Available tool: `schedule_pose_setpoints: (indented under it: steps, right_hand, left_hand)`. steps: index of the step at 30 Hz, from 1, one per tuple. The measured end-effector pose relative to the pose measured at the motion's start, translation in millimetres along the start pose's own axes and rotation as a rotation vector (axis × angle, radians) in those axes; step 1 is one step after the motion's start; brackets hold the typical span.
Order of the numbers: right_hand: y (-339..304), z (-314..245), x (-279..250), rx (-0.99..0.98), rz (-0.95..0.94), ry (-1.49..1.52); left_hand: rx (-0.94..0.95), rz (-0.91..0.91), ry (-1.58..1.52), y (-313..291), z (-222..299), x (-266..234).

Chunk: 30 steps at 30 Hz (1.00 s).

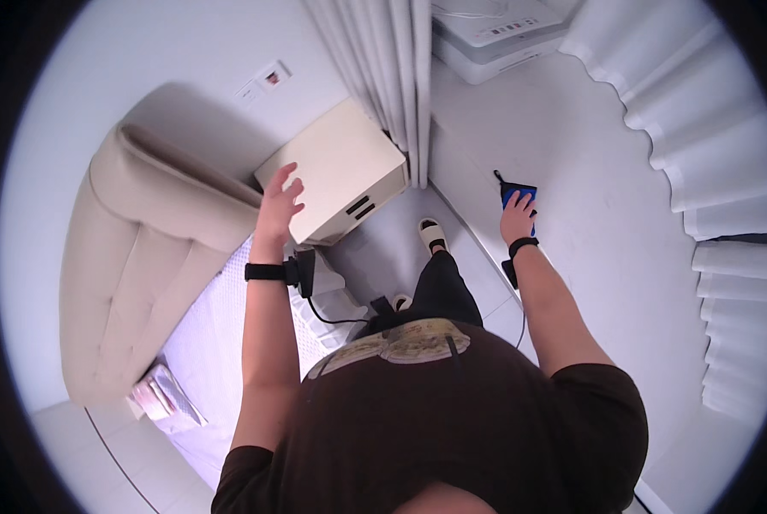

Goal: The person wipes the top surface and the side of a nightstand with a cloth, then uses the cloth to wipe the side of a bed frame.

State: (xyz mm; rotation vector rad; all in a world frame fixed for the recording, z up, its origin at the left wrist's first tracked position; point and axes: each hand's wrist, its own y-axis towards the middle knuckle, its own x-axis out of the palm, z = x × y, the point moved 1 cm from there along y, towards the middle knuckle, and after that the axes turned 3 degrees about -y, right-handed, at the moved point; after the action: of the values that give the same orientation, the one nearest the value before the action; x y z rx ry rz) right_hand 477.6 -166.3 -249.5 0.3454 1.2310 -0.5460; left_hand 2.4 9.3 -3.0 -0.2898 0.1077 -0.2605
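Note:
My right hand (pixel 516 219) reaches over a pale ledge at the right, its fingers curled over a small blue item with black trim and a black loop (pixel 520 187). Most of that item lies under my fingers, and its exact kind is unclear. On the left, my left hand (pixel 277 208) hovers above the near left part of a cream bedside cabinet (pixel 349 158). Its fingers are spread, with nothing in them. Black bands circle both wrists, and a dark device sits on the left one.
Beige padded headboard (pixel 139 257) and bed (pixel 212 343) fill the left, with a packet (pixel 169 396) lying on the bed. A grey curtain (pixel 392 77) hangs beyond the cabinet. A white printer-like machine (pixel 499 38) stands at the ledge's far end; white curtains (pixel 657 111) line the right.

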Motion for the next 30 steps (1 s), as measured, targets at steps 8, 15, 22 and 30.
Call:
schedule_pose_setpoints:
  steps: [8,15,22,30]
  right_hand:
    - [-3.8,-146.3,-108.3,-0.627,-0.336,0.380]
    - [2.6,-292.0,-174.2,-0.811,-0.569,0.827]
    - [42.2,-384.3,-145.1,-0.610,-1.078,1.173]
    - [106.7,-530.5,-81.9,-0.771,-0.862,1.315]
  left_hand:
    - [-0.081,0.331,-0.187,-74.5,-45.1,-103.0]
    - [-0.263,0.459,-0.295,-63.7,-109.8,-134.4]
    - [-0.532,0.534,-0.341,-45.7,-180.6,-134.8]
    - [-0.696,0.635,-0.493,13.0,-243.0,-118.8]
